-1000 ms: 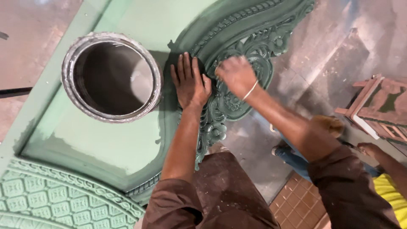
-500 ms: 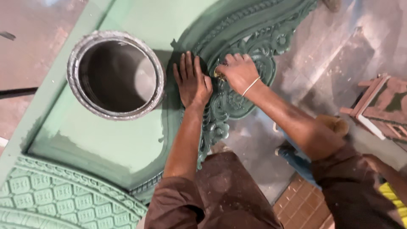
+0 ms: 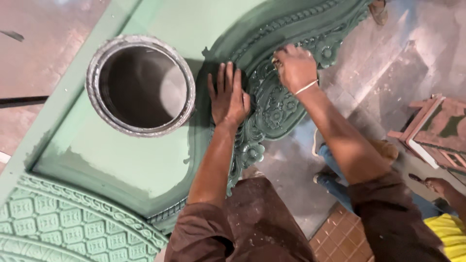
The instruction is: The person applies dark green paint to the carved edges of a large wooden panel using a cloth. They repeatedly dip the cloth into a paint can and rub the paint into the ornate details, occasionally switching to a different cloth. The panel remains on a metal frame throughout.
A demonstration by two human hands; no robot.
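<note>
The paint can (image 3: 141,85) blocks the panel (image 3: 111,160) just beside the left hand (image 3: 228,97); smooth green face (toward the patterned corner) lies open.

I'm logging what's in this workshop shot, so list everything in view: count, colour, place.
carved ornamental panel: one, dark green, centre to top right, under both hands
flat panel surface: one, pale green, left and centre
paint can: one, grey rim, dark inside, standing on the pale green surface at upper left
patterned lattice panel: one, pale green, bottom left corner
floor: grey, dusty, right side
wooden frame piece: one, reddish, right edge
another person's hand: one, lower right, beside a yellow garment
left hand: flat, fingers spread, pressed on the carved panel's edge
right hand: fingers curled against the carving; whether it holds anything cannot be told; pale band at wrist
</note>
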